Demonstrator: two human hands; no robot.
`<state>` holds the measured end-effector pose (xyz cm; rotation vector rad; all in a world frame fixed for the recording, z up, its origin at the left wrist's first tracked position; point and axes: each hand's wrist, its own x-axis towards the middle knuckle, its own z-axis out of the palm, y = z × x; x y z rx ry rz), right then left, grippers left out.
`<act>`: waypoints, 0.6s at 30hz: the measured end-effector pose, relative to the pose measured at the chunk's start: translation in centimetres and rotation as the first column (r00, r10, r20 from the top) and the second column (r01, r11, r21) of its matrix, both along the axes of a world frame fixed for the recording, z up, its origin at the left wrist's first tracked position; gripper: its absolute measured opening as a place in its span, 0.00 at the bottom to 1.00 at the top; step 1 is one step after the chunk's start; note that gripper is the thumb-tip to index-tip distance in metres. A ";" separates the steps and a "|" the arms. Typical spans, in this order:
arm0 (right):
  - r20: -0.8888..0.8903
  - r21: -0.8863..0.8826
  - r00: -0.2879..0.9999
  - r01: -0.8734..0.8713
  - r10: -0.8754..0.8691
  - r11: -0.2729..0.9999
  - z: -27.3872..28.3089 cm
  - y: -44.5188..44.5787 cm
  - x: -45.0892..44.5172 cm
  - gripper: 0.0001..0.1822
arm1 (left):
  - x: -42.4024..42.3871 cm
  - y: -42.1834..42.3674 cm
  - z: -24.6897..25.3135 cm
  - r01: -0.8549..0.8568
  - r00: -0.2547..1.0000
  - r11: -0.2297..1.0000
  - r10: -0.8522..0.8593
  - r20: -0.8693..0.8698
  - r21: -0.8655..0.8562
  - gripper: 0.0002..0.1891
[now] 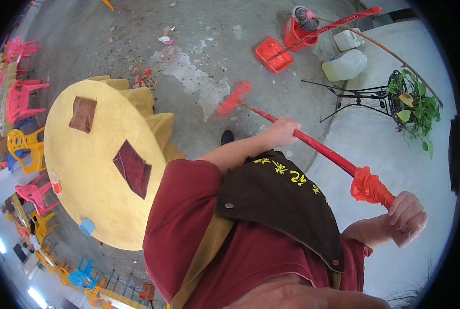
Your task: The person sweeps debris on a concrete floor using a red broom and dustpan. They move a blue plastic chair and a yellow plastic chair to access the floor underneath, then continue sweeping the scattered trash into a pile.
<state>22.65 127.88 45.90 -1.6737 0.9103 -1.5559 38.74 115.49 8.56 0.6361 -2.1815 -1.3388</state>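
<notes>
My left hand [286,133] grips the middle of a long red-wrapped broom handle [322,148]. My right hand [407,218] is closed around its upper end, just beyond a bunched red plastic bag [369,187] tied on the handle. The broom's red bristle head [234,99] is motion-blurred over the grey concrete floor, ahead of a dark shoe [227,137]. Further ahead lie scattered litter [143,79] and small scraps of paper [165,39]. A red long-handled dustpan [274,56] stands on the floor at the upper right.
Left is a round table with a yellow cloth [110,220], bearing folded cloths [134,168] and a blue cup [87,227]. Plastic chairs [27,100] stand beyond. At right are a red bucket [291,36] with a mop [307,19], plastic jugs [346,65] and a potted plant [415,96] on a metal stand.
</notes>
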 end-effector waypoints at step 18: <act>0.040 0.161 0.970 0.231 -0.240 0.960 -7.3 -6.6 -2.7 0.17 | 1.5 -8.1 -3.8 -0.170 0.970 0.970 0.196 0.147 -0.173 0.15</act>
